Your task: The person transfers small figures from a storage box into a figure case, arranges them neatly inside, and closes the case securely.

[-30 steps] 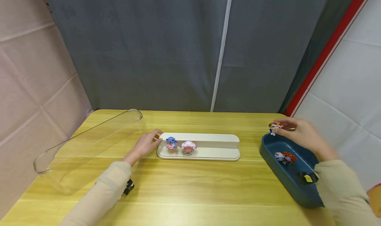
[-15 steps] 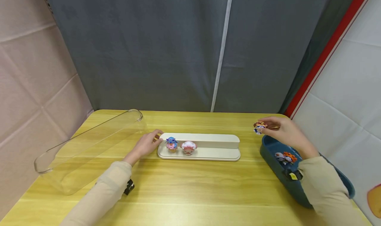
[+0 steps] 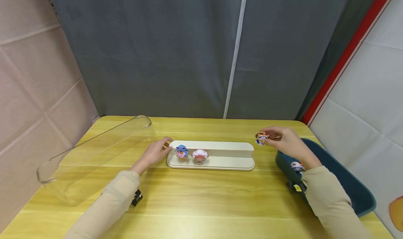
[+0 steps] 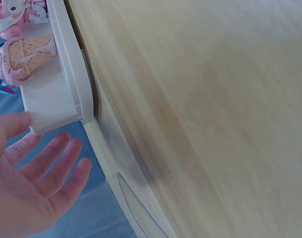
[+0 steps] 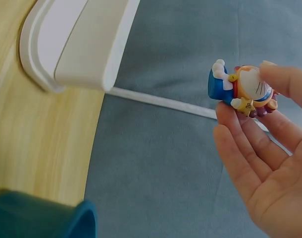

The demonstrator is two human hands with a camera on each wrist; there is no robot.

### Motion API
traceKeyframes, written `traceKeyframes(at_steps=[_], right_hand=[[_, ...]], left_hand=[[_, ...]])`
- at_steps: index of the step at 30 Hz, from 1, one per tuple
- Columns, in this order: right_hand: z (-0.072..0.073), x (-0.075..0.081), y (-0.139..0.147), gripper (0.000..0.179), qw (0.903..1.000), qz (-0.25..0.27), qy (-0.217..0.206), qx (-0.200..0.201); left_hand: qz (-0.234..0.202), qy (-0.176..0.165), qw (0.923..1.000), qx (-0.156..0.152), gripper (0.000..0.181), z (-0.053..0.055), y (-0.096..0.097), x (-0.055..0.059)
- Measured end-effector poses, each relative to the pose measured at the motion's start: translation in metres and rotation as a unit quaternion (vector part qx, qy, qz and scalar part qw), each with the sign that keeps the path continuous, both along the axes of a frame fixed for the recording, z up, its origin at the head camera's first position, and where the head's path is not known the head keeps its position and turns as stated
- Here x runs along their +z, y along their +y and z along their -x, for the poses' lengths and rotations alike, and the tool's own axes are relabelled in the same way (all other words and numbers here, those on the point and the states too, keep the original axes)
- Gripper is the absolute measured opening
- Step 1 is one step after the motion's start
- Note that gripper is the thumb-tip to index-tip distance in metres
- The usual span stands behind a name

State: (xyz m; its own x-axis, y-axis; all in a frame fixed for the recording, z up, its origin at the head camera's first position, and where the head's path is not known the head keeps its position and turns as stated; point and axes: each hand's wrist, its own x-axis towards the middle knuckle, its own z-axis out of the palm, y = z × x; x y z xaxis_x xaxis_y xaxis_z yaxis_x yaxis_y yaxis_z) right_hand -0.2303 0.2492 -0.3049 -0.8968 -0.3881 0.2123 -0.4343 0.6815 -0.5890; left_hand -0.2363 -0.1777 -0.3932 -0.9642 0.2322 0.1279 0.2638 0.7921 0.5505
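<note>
My right hand [image 3: 291, 143] pinches a small Doraemon figurine [image 5: 247, 89] between thumb and fingers, held up above the table between the bin and the stand. The figurine has a brown and red top, a white whiskered face, a blue base and a yellow star. At the left end of the cream two-level display stand [image 3: 228, 161], my left hand [image 4: 37, 183] rests with relaxed fingers, its thumb tip right at the stand's corner. On the stand's lower step are a blue-and-pink figurine [image 3: 182, 153] on an ice-cream cone and a pink-and-white figurine [image 3: 200, 156].
A dark blue bin [image 3: 355, 190] stands at the right, with a white-headed figurine [image 3: 297, 166] in it, partly covered by my right arm. A long clear cover [image 3: 94, 158] lies slanted at the left. A grey curtain [image 3: 157, 57] hangs behind the wooden table [image 3: 204, 200].
My right hand has carried the Doraemon figurine left, from over the bin's far edge toward the stand. My left hand and the two figurines on the stand have stayed in place.
</note>
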Motion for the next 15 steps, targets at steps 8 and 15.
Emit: traceKeyframes(at_steps=[8,15], right_hand=[[0.001,-0.009,-0.015,0.036,0.9993,0.021,-0.005,0.031],[0.002,-0.018,-0.028,0.036,0.9973,0.041,-0.024,0.056]], left_hand=[[-0.002,0.000,1.0000,0.002,0.028,-0.001,0.001,0.001],[-0.004,0.000,1.0000,0.002,0.027,0.000,0.002,0.001]])
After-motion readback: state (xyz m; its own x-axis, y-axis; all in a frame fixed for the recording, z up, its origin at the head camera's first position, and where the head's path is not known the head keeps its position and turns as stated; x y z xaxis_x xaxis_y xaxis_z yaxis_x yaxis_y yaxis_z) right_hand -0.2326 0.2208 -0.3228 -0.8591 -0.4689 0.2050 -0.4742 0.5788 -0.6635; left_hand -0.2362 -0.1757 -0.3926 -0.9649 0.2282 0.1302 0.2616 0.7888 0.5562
